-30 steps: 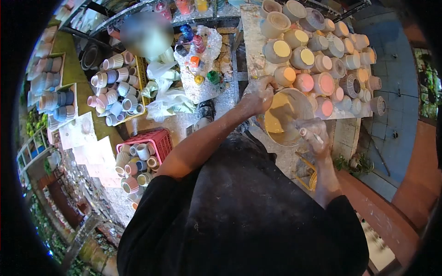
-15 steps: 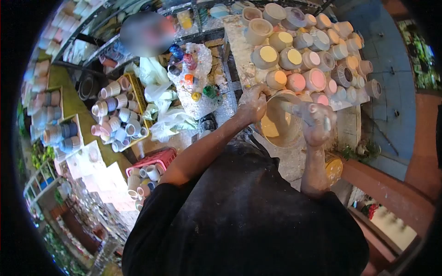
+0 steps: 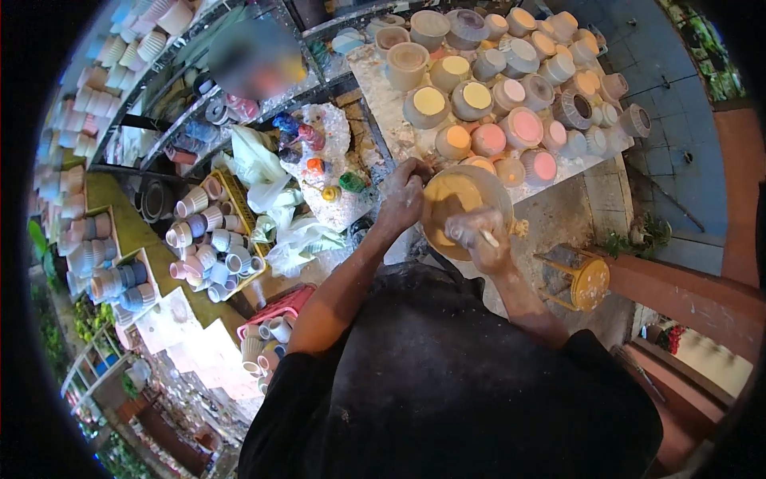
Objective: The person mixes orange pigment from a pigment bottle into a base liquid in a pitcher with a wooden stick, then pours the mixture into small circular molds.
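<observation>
I had both forearms bare, the left arm (image 3: 345, 295) stretched forward and the right arm (image 3: 527, 303) angled inward from its bent elbow. My left hand (image 3: 401, 195) sat farther forward, its fingers (image 3: 413, 169) curled. My right hand (image 3: 479, 238) was clenched nearby, pale residue smeared across its back.

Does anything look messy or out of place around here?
The board under the small coloured containers is thickly spattered, probably with paint. Pots in the yellow crate lie heaped at odd angles, unlike those spread across the table. I can't make out any breakage.
</observation>
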`<state>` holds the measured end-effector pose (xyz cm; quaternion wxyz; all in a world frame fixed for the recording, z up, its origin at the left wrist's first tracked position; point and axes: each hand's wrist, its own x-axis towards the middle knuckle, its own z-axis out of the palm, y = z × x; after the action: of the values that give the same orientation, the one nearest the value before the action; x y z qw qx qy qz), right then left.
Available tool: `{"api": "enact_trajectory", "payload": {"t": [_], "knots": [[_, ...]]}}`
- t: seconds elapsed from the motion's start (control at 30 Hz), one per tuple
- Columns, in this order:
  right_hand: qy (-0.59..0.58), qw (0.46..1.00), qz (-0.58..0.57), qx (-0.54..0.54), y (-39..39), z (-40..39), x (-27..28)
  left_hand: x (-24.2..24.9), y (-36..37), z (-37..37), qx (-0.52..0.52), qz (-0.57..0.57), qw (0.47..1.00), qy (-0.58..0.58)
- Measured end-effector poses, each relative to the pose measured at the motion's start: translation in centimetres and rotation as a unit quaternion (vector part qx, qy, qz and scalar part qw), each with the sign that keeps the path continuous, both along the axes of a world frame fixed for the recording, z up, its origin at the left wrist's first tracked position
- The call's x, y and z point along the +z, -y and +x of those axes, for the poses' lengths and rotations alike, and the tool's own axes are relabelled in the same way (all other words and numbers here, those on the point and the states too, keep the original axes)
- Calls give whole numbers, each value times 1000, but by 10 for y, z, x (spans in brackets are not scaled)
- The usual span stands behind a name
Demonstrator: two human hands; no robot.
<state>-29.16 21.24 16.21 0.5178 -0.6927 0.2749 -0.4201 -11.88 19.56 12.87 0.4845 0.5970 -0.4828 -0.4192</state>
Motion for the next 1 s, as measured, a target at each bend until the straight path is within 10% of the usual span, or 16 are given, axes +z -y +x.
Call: {"api": "enact_trajectory", "payload": {"t": [0.13,0.37,0.5,0.7,0.83,1.0], "knots": [[-178,961,28,211,23,-27,52,-5,1,1,-14,14,1000,9],[-99,978,-185,1,66,10,56,5,-2,-1,11,21,1000,-6],[-14,972,-215,-94,47,15,-47,-5,-1,1,2,-1,1000,14],[-139,950,-100,260,21,-20,31,-13,0,0,19,9,1000,-11],[-84,952,-284,83,56,-21,40,-12,-1,0,16,-14,997,81],[-115,974,-197,19,66,22,38,-14,0,1,27,25,998,52]]}}
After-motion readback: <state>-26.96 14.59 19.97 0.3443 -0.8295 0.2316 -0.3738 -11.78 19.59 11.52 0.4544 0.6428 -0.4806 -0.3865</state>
